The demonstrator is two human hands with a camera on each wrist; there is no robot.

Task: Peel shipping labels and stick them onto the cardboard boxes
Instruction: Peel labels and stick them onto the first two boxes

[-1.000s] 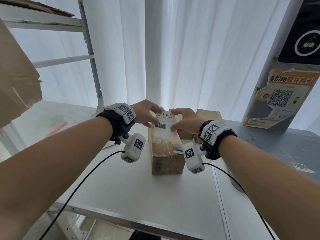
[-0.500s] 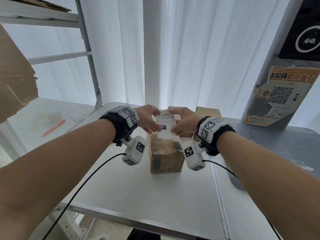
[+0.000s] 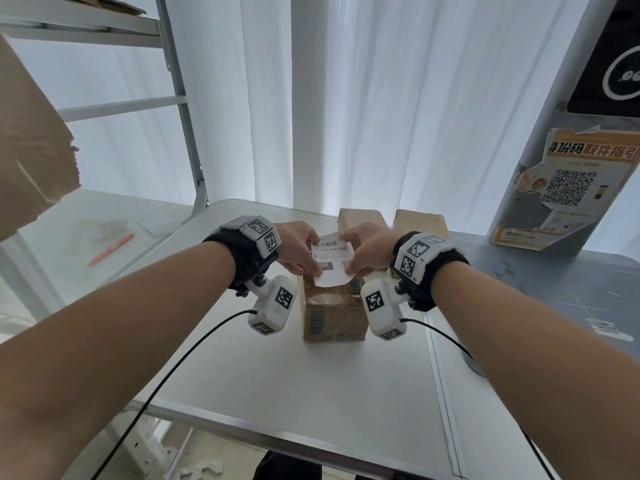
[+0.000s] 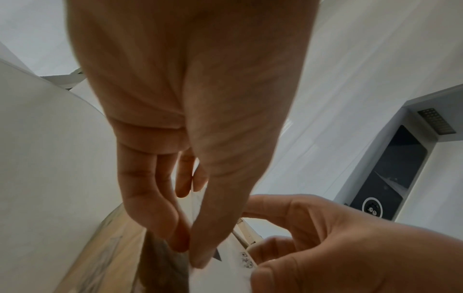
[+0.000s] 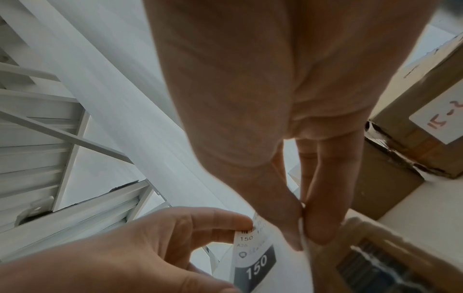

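Observation:
A white shipping label (image 3: pixel 331 262) with a barcode and a dark "150" block is held upright between both hands, just above a taped brown cardboard box (image 3: pixel 333 311) on the white table (image 3: pixel 311 393). My left hand (image 3: pixel 300 249) pinches the label's left edge with thumb and fingers. My right hand (image 3: pixel 363 252) pinches its right edge. In the right wrist view the label (image 5: pixel 258 263) curves between the right thumb and fingers (image 5: pixel 323 222), with the box (image 5: pixel 375 263) below. In the left wrist view the left fingertips (image 4: pixel 198 255) close on the label (image 4: pixel 225 273).
Two more cardboard boxes (image 3: pixel 420 220) stand behind the hands at the table's far edge. A metal shelf frame (image 3: pixel 187 133) and a cardboard flap (image 3: pixel 27 150) are on the left. A red pen (image 3: pixel 112 249) lies on the left surface. A grey kiosk with a QR poster (image 3: pixel 568 188) stands right.
Both hands with the label have lifted slightly off the box top and the label now stands more upright. The head view has tilted, so the box sits lower in the frame.

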